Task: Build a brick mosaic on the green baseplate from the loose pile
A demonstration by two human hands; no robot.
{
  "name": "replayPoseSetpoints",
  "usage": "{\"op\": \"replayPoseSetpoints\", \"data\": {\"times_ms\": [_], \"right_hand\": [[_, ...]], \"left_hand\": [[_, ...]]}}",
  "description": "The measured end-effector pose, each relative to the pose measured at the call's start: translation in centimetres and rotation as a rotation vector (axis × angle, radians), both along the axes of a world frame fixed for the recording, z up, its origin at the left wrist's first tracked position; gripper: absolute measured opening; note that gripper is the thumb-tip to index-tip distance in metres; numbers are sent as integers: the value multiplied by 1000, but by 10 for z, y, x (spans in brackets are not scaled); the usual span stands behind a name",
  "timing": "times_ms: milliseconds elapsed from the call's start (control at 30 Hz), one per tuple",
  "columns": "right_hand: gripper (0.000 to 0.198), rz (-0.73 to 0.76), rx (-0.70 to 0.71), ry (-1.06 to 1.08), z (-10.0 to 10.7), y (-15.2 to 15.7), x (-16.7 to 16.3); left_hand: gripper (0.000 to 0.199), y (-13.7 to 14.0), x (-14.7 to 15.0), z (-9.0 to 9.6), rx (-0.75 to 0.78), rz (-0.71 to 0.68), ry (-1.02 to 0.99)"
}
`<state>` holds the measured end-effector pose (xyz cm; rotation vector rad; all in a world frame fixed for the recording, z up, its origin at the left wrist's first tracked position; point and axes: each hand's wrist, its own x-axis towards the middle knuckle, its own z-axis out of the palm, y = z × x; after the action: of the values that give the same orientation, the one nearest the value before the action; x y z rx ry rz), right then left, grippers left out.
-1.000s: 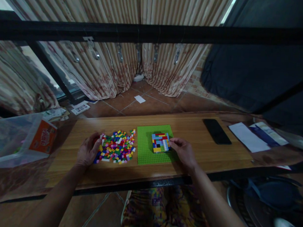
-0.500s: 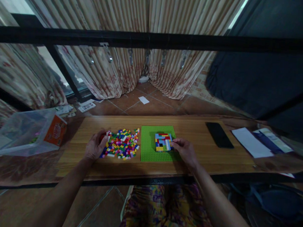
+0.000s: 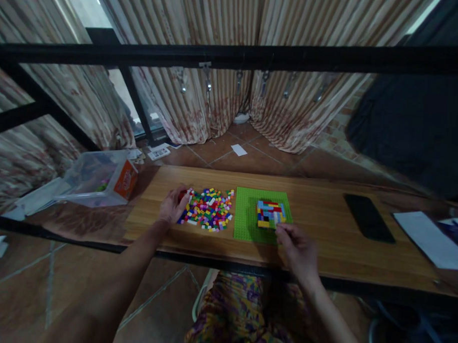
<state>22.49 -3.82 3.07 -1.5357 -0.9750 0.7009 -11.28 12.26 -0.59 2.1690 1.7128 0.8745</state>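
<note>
My left hand rests against the left edge of a pile of small coloured toy bricks, thumb and fingers apart with some red between them. On a green studded baseplate stands a low block of multicoloured bricks, roughly square, with a dark gap in its top. My right hand is at the front right corner of that block, thumb and forefinger pinched together. Whatever sits between those fingertips is too small and blurred to make out.
A black phone and white paper lie to the right on the wooden table. Off the left end stands a clear plastic box with an orange label. A dark metal bar crosses in front of the curtains.
The view has swung left, shifting everything rightward in the picture. My right hand has moved from the block's right side to its front corner. My left hand stays by the pile.
</note>
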Motion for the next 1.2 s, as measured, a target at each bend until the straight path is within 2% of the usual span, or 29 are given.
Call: {"op": "replayPoseSetpoints", "data": {"times_ms": [167,267,367,533,700,800,967,1200], "right_hand": [[20,333,6,-194,-12,1,-49],[19,422,46,-305,-19,8,-66],[20,410,56,-410,-24,20,-72],[24,375,-2,-580,-24,45,-75],[29,442,-81,-750,-21,67,-84],[25,469,-127,-812,-22,72,-88],[20,443,-112,-770,-28,75,-87],[15,413,-58,-572,-30,76,-87]], "left_hand": [[45,0,-1,-5,23,9,-13],[44,1,-1,-8,29,14,-24],[43,2,-2,-9,31,12,-35],[42,3,-3,-9,24,11,-34],[42,1,-2,-6,7,5,-27],[42,1,-1,-5,3,9,-26],[40,0,-1,-3,-5,-16,-20],[42,0,-2,-4,1,10,-37]]}}
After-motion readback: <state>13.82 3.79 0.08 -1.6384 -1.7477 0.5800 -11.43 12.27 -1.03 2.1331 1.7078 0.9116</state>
